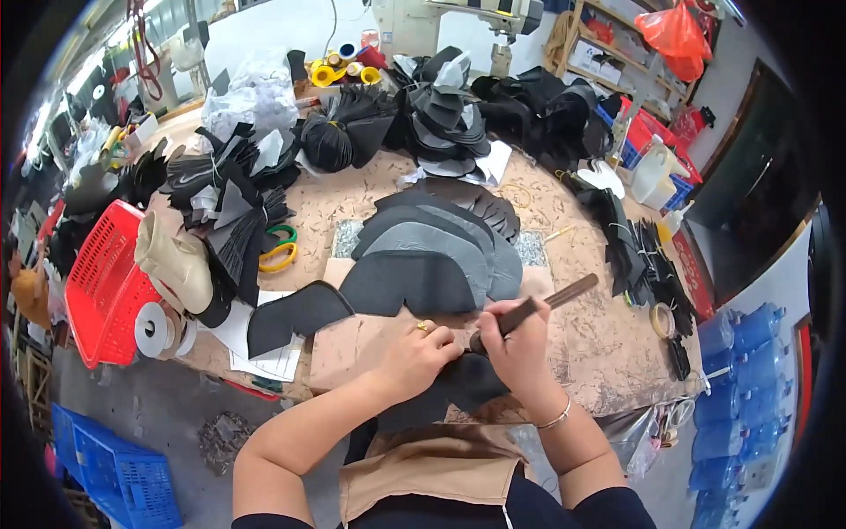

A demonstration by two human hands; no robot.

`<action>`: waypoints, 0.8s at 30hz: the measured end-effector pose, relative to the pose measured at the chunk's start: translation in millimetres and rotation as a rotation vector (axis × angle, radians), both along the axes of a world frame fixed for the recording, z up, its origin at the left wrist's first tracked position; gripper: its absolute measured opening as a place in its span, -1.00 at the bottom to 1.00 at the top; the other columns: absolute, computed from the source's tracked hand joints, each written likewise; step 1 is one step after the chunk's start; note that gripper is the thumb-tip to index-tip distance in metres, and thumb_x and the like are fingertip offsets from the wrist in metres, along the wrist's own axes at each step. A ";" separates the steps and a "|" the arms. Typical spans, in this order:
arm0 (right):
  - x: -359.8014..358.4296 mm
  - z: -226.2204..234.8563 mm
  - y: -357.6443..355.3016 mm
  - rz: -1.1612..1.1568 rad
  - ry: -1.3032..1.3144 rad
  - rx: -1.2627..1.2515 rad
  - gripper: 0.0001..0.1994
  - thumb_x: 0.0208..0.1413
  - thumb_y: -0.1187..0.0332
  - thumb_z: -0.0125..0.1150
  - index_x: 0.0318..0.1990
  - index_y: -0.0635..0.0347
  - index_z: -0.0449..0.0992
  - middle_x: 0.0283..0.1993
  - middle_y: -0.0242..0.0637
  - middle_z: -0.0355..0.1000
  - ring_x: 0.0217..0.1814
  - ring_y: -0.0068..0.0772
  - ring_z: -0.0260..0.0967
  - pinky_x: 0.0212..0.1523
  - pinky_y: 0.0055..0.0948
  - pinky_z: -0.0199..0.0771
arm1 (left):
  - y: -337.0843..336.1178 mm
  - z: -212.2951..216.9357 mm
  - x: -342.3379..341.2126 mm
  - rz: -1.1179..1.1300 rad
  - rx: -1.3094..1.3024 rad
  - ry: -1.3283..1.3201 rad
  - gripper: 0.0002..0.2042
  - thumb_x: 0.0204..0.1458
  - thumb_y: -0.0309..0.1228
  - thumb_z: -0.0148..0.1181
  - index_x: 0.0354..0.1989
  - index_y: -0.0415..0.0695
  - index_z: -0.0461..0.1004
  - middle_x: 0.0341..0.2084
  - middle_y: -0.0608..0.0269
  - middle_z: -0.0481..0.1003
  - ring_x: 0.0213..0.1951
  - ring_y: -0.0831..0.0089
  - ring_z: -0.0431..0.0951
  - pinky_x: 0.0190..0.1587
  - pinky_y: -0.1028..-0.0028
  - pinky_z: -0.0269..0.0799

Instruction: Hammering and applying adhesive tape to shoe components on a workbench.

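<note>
From the head camera, the right hand [520,339] is clenched around a brown-handled tool [538,309], its tip down on a dark cut piece [458,383] at the near table [599,344] edge; the left hand [423,353] presses that piece flat, fingers curled, beside a fanned stack of grey pieces [432,251]

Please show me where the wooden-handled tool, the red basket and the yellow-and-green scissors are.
wooden-handled tool [564,294]: head view, on the brown handle above the right hand.
red basket [99,282]: head view, on its mesh side wall.
yellow-and-green scissors [280,249]: head view, on the handle loops.
</note>
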State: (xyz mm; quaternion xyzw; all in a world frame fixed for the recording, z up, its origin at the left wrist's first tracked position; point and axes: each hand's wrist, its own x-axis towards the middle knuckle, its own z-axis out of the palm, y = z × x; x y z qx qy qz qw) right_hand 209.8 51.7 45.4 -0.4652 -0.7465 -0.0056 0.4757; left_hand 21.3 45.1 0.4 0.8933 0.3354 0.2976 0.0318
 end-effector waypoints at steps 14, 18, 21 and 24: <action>-7.9 8.1 3.8 0.026 0.027 -0.004 -0.91 -0.01 0.38 0.33 -0.41 0.07 0.51 -0.44 -0.42 0.46 -0.38 -0.26 0.36 -0.12 -0.31 0.23 | -5.3 -1.1 -2.8 0.053 -0.070 -0.063 -0.88 -0.07 -0.48 0.12 -0.34 -0.09 0.53 -0.32 0.23 0.47 -0.15 0.23 0.46 -0.06 0.30 0.36; -5.4 -12.8 13.9 0.031 -0.013 -0.050 -0.90 -0.03 0.36 0.35 -0.45 0.07 0.52 -0.45 -0.36 0.46 -0.39 -0.20 0.36 -0.12 -0.28 0.24 | -1.3 0.1 -0.1 0.014 -0.084 -0.021 -0.88 -0.07 -0.50 0.08 -0.36 -0.10 0.52 -0.31 0.21 0.47 -0.14 0.23 0.46 -0.04 0.29 0.36; 5.7 2.6 13.2 0.004 -0.064 0.021 -0.90 -0.03 0.35 0.34 -0.46 0.07 0.52 -0.46 -0.35 0.47 -0.38 -0.19 0.37 -0.11 -0.26 0.23 | 10.6 -3.4 5.5 -0.065 -0.125 -0.013 -0.89 -0.06 -0.49 0.07 -0.35 -0.11 0.50 -0.32 0.19 0.46 -0.13 0.23 0.46 -0.04 0.28 0.36; 20.6 27.8 1.0 -0.045 0.133 -0.006 -0.93 -0.01 0.39 0.31 -0.43 0.10 0.53 -0.51 -0.37 0.50 -0.39 -0.24 0.40 -0.07 -0.24 0.20 | 28.1 -7.8 23.4 -0.162 -0.017 -0.007 -0.89 -0.05 -0.48 0.07 -0.34 -0.11 0.48 -0.32 0.17 0.44 -0.11 0.20 0.47 -0.03 0.26 0.36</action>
